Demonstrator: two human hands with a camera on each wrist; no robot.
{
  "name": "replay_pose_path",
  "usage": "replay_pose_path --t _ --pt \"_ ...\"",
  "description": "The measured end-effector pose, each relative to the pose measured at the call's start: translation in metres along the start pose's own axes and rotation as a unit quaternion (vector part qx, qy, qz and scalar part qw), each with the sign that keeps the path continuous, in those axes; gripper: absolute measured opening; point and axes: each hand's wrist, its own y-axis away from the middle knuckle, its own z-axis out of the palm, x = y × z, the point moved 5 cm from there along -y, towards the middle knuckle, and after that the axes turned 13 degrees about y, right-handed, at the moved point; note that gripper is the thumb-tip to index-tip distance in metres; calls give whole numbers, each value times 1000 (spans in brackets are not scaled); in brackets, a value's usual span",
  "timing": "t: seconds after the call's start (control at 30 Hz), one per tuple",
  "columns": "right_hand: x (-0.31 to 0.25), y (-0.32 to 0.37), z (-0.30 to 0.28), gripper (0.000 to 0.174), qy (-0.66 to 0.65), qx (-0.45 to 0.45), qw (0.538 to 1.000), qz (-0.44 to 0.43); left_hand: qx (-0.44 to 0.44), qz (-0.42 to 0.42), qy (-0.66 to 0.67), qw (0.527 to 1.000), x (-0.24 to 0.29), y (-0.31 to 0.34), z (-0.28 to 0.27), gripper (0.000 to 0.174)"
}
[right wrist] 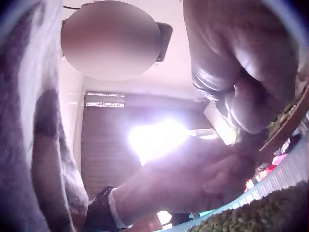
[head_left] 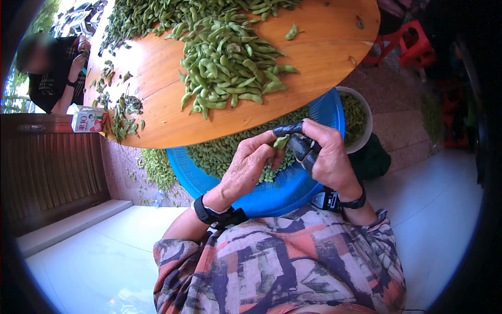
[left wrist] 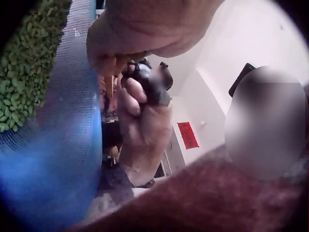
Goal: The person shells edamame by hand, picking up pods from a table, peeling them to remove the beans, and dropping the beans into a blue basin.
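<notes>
Over the blue basket [head_left: 183, 170] full of shelled green beans [head_left: 212, 157], both hands meet at one green soybean pod [head_left: 281, 142]. My left hand [head_left: 243, 166] pinches the pod between thumb and fingers. Black coverings wrap the thumb and forefinger of my right hand [head_left: 332, 154], which is curled with those two digits closing on the pod's other end. In the left wrist view the right hand [left wrist: 145, 121] shows its curled bare fingers below the black wraps. The pod is mostly hidden by fingers in both wrist views.
A heap of soybean pods [head_left: 230, 63] lies on the wooden table [head_left: 324, 47], whose curved edge overhangs the basket. A white bucket [head_left: 368, 123] of green pods or husks stands at right. Husks [head_left: 157, 167] litter the floor at left. Another person [head_left: 55, 78] sits across.
</notes>
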Motion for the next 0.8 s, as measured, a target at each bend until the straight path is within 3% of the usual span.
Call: replay_pose_path --t 0.07,0.1,0.13,0.17,0.2,0.27,0.3,0.37,0.43,0.5,0.57,0.67,0.8 --pt "19 8 -9 12 -57 -75 989 117 -9 2 -45 999 16 4 4 24" --pt "30 14 -22 17 -114 -54 988 94 -17 -4 -142 990 23 7 6 24" --pt "23 14 -42 18 -97 4 978 182 -24 -10 -237 971 31 10 6 25" --pt "39 25 -64 18 -66 20 985 156 -20 56 -349 935 46 12 2 25" --pt "44 24 -85 16 63 58 975 204 13 209 -432 877 58 13 -3 26" --pt "42 22 -110 21 316 156 928 121 58 314 -615 721 86 10 4 26" --pt "49 25 -117 24 325 146 921 159 59 315 -616 720 92 3 1 26" --pt "52 28 -120 27 333 137 912 195 38 329 -712 619 98 -11 4 30" --pt "49 27 -111 31 250 150 941 173 46 330 -725 602 98 -18 3 31" --pt "50 26 -104 30 255 138 943 162 49 332 -740 583 97 -24 2 32" --pt "47 23 -94 26 268 112 946 144 65 333 -687 643 98 -26 -4 25" --pt "26 11 -74 17 164 127 976 69 84 324 -705 626 96 -27 0 24" --pt "15 4 -60 12 152 95 983 48 67 315 -722 612 94 -25 -1 22"
